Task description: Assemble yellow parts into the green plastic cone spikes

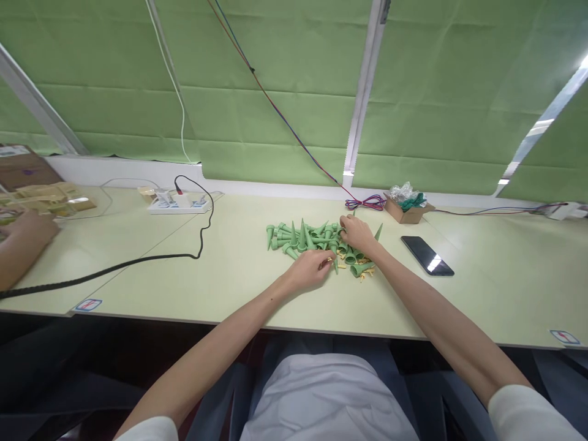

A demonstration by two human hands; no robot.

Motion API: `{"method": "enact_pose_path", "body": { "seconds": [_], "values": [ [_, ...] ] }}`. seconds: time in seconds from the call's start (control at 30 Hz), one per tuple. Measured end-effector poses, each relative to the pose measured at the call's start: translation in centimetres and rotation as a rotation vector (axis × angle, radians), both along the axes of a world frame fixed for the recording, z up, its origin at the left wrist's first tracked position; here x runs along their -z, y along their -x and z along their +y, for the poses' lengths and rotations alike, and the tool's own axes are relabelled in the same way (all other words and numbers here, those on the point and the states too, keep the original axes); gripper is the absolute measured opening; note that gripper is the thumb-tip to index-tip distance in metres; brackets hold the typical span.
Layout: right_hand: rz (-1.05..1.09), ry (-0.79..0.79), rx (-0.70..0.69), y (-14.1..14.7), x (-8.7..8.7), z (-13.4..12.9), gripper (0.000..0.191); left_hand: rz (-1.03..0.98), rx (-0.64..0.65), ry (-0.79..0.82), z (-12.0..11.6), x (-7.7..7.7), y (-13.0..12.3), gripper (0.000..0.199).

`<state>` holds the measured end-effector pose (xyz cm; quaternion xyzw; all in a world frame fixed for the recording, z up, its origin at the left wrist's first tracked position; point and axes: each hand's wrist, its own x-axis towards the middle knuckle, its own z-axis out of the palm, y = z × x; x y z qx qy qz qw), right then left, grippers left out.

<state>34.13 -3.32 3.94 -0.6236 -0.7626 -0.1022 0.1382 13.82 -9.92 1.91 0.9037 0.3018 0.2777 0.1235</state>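
Note:
A pile of hollow green plastic cone spikes [302, 237] lies on the table, some upright and others on their sides. Small yellow plastic pieces [362, 274] are scattered at its right front edge. My left hand [310, 269] is closed at the front of the pile, fingertips pinched beside a green spike and a bit of yellow; what it grips is too small to make out. Over the pile's back right side, my right hand [357, 234] is closed with fingers curled down among the spikes. Its fingertips are partly hidden, and so is anything held.
A black phone [427, 255] lies to the right. Behind it stands a small cardboard box [407, 211] with plastic wrap, beside coiled wires [367, 202]. A power strip [179, 204] and black cable [138, 260] lie left. Another person's hand [30, 236] is at far left.

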Motion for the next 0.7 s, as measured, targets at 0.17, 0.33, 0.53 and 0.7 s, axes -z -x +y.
{"method": "enact_pose_path", "body": {
  "seconds": [0.17,0.33,0.53,0.7],
  "values": [
    [0.146,-0.128,-0.033,0.3,0.0,-1.6,0.018,-0.061,-0.026,0.023,0.1,0.0,-0.1,0.022],
    [0.306,-0.253,-0.200,1.0,0.4,-4.5,0.011,-0.253,-0.136,0.128,0.3,-0.2,-0.2,0.020],
    [0.340,-0.363,-0.433,1.9,1.9,-7.1,0.009,-0.588,-0.163,0.429,0.5,-0.5,-0.3,0.031],
    [0.357,-0.440,-0.546,2.3,3.0,-7.7,0.015,-0.645,-0.061,0.696,0.7,-0.8,-0.3,0.041]
  ]
}}
